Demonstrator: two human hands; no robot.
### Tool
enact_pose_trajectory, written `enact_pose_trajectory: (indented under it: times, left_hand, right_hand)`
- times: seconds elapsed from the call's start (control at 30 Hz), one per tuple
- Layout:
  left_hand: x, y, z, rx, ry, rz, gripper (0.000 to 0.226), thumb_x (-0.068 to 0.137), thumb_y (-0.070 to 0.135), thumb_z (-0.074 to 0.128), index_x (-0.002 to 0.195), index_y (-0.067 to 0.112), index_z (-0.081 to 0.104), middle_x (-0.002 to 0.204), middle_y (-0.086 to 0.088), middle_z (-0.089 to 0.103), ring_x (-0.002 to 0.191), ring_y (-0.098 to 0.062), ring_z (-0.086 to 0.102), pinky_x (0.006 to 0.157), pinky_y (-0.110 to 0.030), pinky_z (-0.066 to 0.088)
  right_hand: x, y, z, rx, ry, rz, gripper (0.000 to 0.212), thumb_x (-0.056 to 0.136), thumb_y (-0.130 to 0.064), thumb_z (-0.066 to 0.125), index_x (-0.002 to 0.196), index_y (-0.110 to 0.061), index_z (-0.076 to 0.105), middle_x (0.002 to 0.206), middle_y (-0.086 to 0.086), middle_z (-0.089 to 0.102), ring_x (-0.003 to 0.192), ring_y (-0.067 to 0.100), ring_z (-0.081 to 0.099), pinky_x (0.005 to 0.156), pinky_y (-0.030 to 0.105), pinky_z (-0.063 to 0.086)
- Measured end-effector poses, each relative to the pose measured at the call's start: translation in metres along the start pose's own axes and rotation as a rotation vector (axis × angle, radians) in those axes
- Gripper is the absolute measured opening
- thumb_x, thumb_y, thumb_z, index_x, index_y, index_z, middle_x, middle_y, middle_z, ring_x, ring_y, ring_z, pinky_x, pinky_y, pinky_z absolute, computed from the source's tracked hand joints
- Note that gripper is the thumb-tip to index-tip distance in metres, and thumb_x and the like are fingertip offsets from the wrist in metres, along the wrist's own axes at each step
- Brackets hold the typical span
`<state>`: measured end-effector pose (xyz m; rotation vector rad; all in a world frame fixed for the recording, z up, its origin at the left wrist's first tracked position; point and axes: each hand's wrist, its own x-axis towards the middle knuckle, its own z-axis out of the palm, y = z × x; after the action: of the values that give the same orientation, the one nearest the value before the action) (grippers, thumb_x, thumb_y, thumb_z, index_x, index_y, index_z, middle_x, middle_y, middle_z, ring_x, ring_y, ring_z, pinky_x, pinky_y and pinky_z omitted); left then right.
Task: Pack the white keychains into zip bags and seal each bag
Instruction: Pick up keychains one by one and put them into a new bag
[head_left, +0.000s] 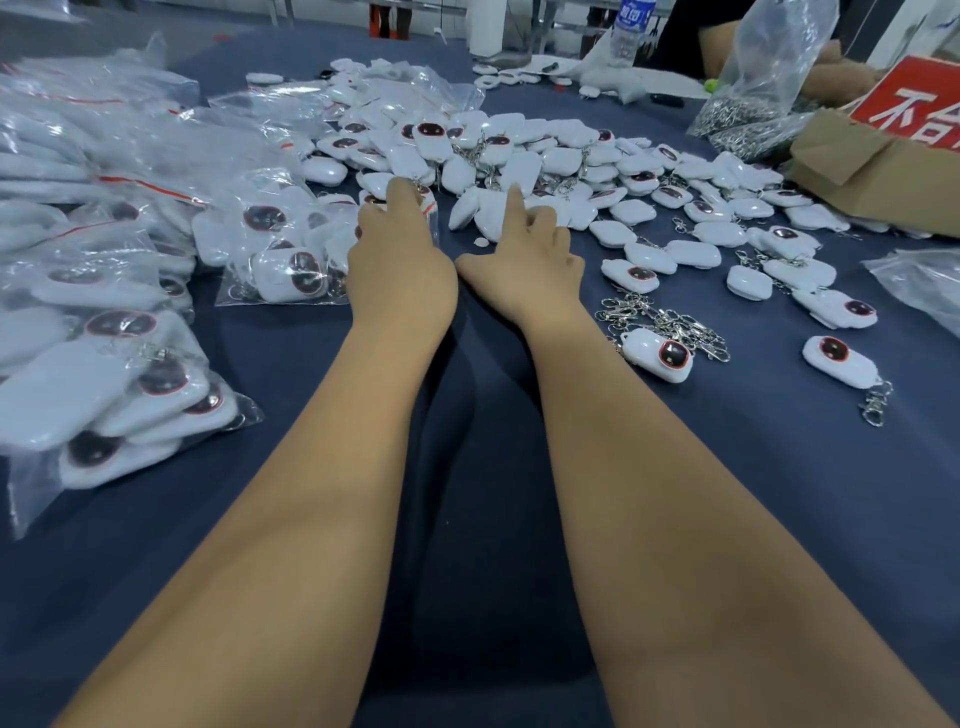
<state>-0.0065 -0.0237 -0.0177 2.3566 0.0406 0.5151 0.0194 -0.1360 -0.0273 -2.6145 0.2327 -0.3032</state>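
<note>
At frame centre, the left hand (400, 260) pinches a zip bag (430, 218) at the near edge of the keychain pile (519, 150). The right hand (530, 260) points its index finger (514, 208) into the pile, other fingers loosely curled. Keychains are white, dark-faced, red-rimmed, with metal clasps. Filled bags (104, 260) crowd the left.

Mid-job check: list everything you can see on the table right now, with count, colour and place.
loose keychains: many, white with dark faces, heaped centre and right
filled zip bags: many, clear with red seal strips, stacked left
metal clasps: small tangle, silver, right of the forearms
bag of metal rings: one, clear, far right
cardboard box: one, brown, red sign, right edge
water bottle: one, clear, far edge
table cloth: one, dark blue
left hand: holding a clear bag at the heap
right hand: forefinger stretched onto the heap
</note>
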Motion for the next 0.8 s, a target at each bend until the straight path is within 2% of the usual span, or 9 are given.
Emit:
enact_pose_trajectory:
  times: [0.07,0.1,0.17,0.3,0.43,0.5,0.6,0.73,0.8]
  left_hand:
    - [-0.001,-0.001,0.001,-0.057,0.008,-0.004,0.046,0.085,-0.004,0.040,0.128,0.012,0.043,0.116,-0.015,0.044,0.079,-0.029,0.042,0.068,-0.031,0.027]
    - [-0.001,-0.002,0.001,-0.080,0.015,-0.003,0.044,0.083,-0.005,0.039,0.124,0.012,0.045,0.112,-0.012,0.042,0.072,-0.025,0.040,0.064,-0.030,0.023]
    - [-0.001,-0.004,0.003,-0.113,0.019,-0.010,0.038,0.084,-0.004,0.039,0.115,0.013,0.052,0.112,-0.008,0.039,0.067,-0.019,0.038,0.060,-0.029,0.020]
    - [0.003,-0.007,0.007,-0.158,0.004,-0.037,0.033,0.090,0.002,0.038,0.107,0.014,0.062,0.126,-0.008,0.041,0.081,-0.023,0.048,0.070,-0.028,0.033]
    - [0.005,-0.007,0.006,-0.268,-0.017,-0.061,0.031,0.092,0.006,0.039,0.101,0.017,0.067,0.115,0.002,0.037,0.090,-0.025,0.063,0.078,-0.032,0.048]
    - [0.005,-0.007,0.005,-0.311,-0.027,-0.078,0.032,0.091,0.006,0.040,0.098,0.018,0.068,0.112,0.004,0.037,0.090,-0.026,0.065,0.083,-0.037,0.053]
    - [0.005,-0.006,0.003,-0.353,-0.048,-0.089,0.029,0.090,0.008,0.043,0.096,0.021,0.068,0.116,0.003,0.042,0.092,-0.026,0.066,0.086,-0.038,0.053]
    - [0.005,-0.004,0.001,-0.441,-0.081,-0.106,0.021,0.090,0.018,0.050,0.092,0.024,0.069,0.122,0.000,0.049,0.089,-0.024,0.067,0.088,-0.039,0.054]
    - [0.005,-0.003,0.001,-0.481,-0.084,-0.124,0.021,0.092,0.025,0.050,0.090,0.023,0.071,0.123,0.002,0.046,0.088,-0.024,0.067,0.089,-0.040,0.054]
  right_hand:
    - [0.002,-0.001,-0.001,-0.074,-0.099,-0.012,0.079,0.087,-0.044,0.044,0.157,-0.029,0.010,0.160,-0.003,0.016,0.142,0.022,0.017,0.106,0.039,0.017]
    - [0.002,-0.001,-0.002,-0.100,-0.121,-0.023,0.074,0.088,-0.043,0.042,0.156,-0.030,0.014,0.161,-0.005,0.016,0.142,0.023,0.016,0.104,0.039,0.017]
    - [0.001,-0.001,-0.001,-0.091,-0.082,-0.054,0.063,0.089,-0.041,0.042,0.150,-0.031,0.030,0.156,-0.007,0.028,0.138,0.023,0.023,0.099,0.039,0.018]
    - [-0.005,0.005,-0.001,0.020,0.078,-0.101,0.037,0.091,-0.037,0.053,0.127,-0.026,0.052,0.133,-0.005,0.048,0.125,0.024,0.037,0.093,0.037,0.026]
    - [-0.006,0.007,-0.003,0.109,0.112,-0.107,0.027,0.097,-0.035,0.050,0.119,-0.021,0.057,0.124,-0.003,0.056,0.118,0.024,0.044,0.093,0.037,0.030]
    - [-0.007,0.007,-0.006,0.279,0.122,-0.069,0.023,0.099,-0.034,0.048,0.112,-0.020,0.060,0.109,-0.006,0.061,0.108,0.021,0.052,0.094,0.038,0.037]
    - [-0.010,0.009,-0.010,0.603,0.129,0.013,0.019,0.099,-0.031,0.048,0.098,-0.019,0.062,0.084,-0.012,0.058,0.084,0.013,0.054,0.080,0.032,0.043]
    - [-0.013,0.005,-0.016,0.911,0.126,0.054,0.018,0.099,-0.022,0.051,0.101,-0.017,0.068,0.089,-0.006,0.069,0.074,0.009,0.058,0.074,0.028,0.050]
    - [-0.013,0.002,-0.017,1.031,0.099,0.077,0.019,0.100,-0.021,0.052,0.107,-0.014,0.068,0.096,-0.002,0.070,0.081,0.010,0.060,0.073,0.023,0.049]
